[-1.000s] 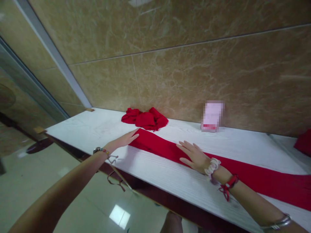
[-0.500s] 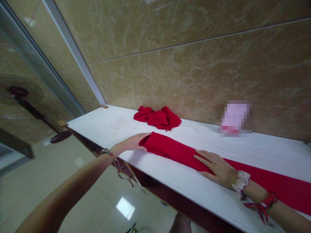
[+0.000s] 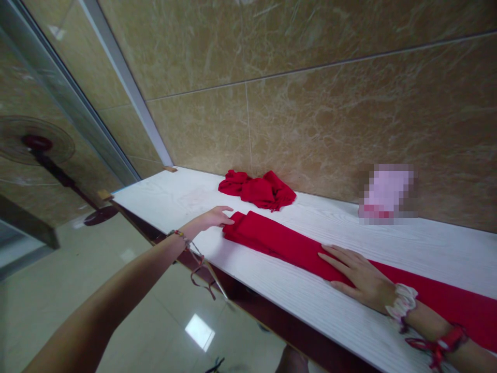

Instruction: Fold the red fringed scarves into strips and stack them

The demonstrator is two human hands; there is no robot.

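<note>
A long red scarf (image 3: pixel 287 241) lies folded in a flat strip along the white table (image 3: pixel 186 189), running off to the right edge of the view. At its folded left end is my left hand (image 3: pixel 213 218), fingers apart, with fingertips touching the cloth's end. My right hand (image 3: pixel 359 274) rests flat on the strip further right, its fingers stretched out and pressing lightly on the fabric. Behind the strip, near the wall, sits a crumpled red cloth (image 3: pixel 258 190) with a little fringe at its lower edge.
A blurred-out pink item (image 3: pixel 388 191) stands against the marbled tile wall (image 3: pixel 310 103) at the back right. Off the table's left end, a standing fan (image 3: pixel 50 163) is on the glossy floor (image 3: pixel 147 311). Open shelf space shows under the table's front edge.
My left hand has loosened from inside the fold and shifted slightly up at the scarf's left end, which now lies flatter. My right hand stays flat on the scarf. The view has shifted a little.
</note>
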